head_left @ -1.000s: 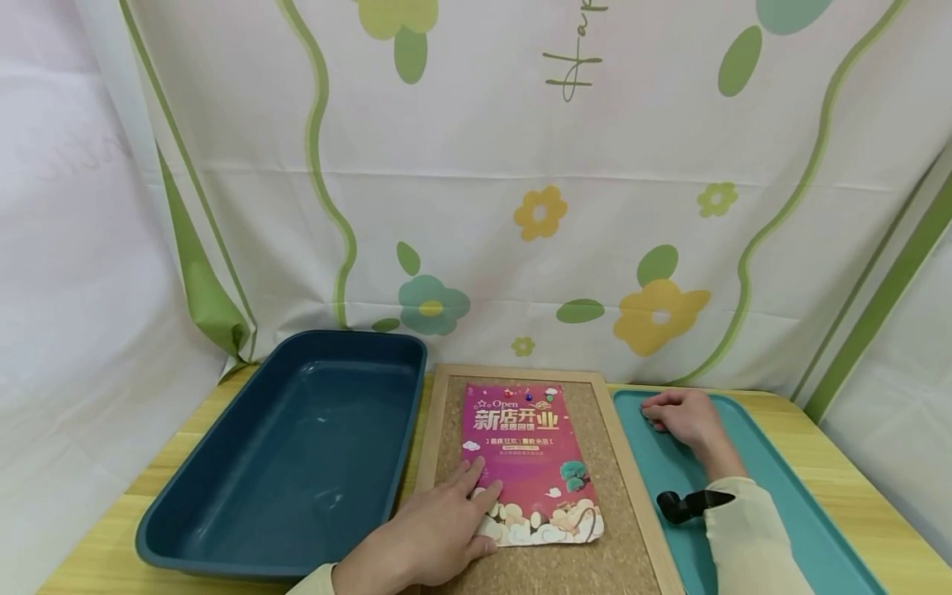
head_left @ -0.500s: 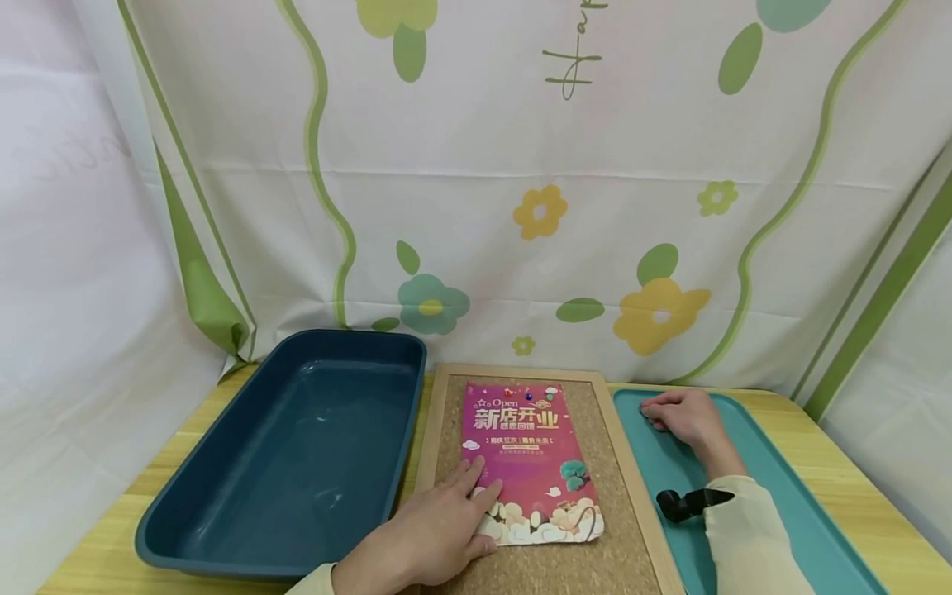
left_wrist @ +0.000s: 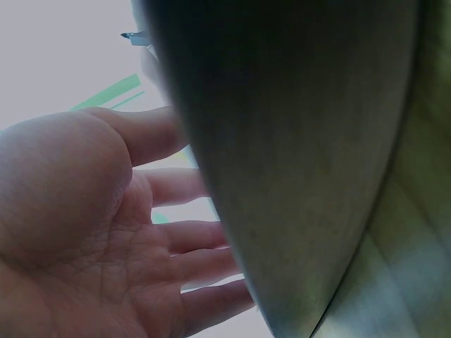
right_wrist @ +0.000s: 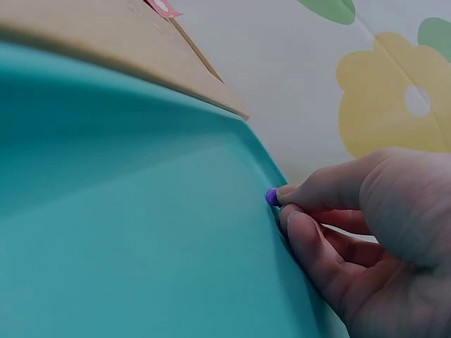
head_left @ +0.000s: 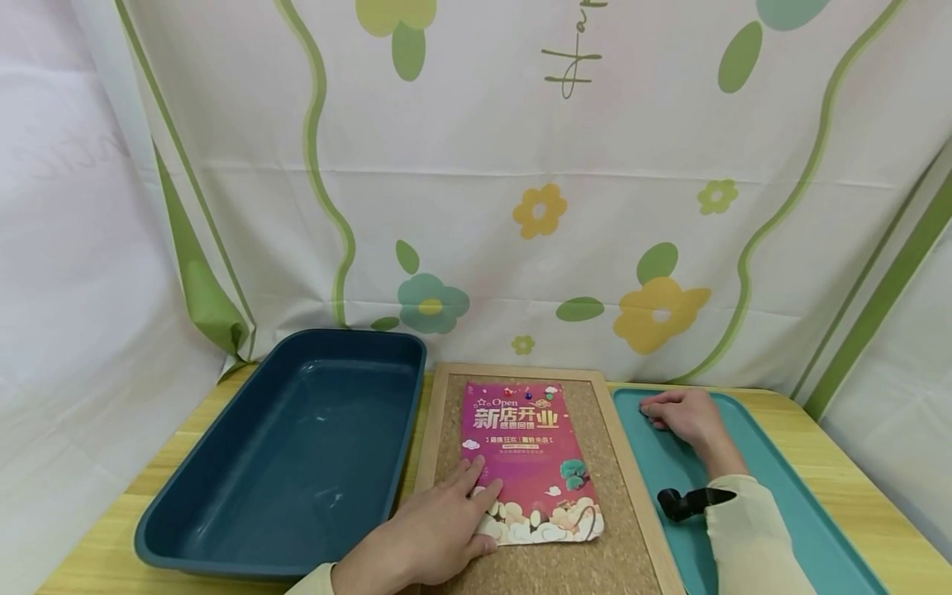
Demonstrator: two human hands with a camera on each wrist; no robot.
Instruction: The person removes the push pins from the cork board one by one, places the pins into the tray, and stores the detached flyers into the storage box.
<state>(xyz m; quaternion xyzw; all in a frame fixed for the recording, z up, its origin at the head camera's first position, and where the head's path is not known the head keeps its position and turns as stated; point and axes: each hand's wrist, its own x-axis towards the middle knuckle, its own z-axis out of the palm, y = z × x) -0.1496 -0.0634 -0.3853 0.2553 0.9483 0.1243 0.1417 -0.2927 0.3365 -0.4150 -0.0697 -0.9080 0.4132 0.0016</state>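
My left hand (head_left: 435, 529) lies spread over the lower left of a pink-purple poster (head_left: 521, 463), its fingers straight. The poster sits on a wood-framed cork board (head_left: 621, 537). Near its top edge show small red, blue and green round pin heads. My right hand (head_left: 687, 417) is at the far end of the turquoise tray (head_left: 773, 504), fingers curled. In the right wrist view its thumb and fingertips pinch a small purple push pin (right_wrist: 272, 196) beside the tray wall; only the round head shows. The left wrist view has the palm, with the fingertips hidden behind a dark edge.
To the left of the board stands a deep dark-blue basin (head_left: 412, 413). A wooden table (head_left: 186, 430) carries everything. Behind it hangs a flower-printed white cloth (head_left: 476, 223). A black wrist-camera mount (head_left: 692, 503) sticks out at the right sleeve.
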